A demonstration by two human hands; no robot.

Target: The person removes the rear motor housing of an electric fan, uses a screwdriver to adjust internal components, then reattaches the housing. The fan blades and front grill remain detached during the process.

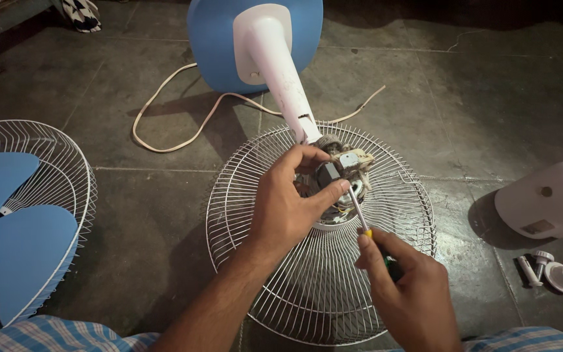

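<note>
Left hand (291,205) clawed — fan motor (337,179)

Two wire fan guards are lying on the floor: one (320,274) at centre, a second (47,156) at left. One set of blue fan blades (14,241) is resting in the second guard. One blue fan base (216,45), one white stand pole (281,72), one white cord (171,130), one exposed motor (337,182), one screwdriver (363,221), one white motor cover (548,199) and three small white fittings (548,270) are showing.
</note>
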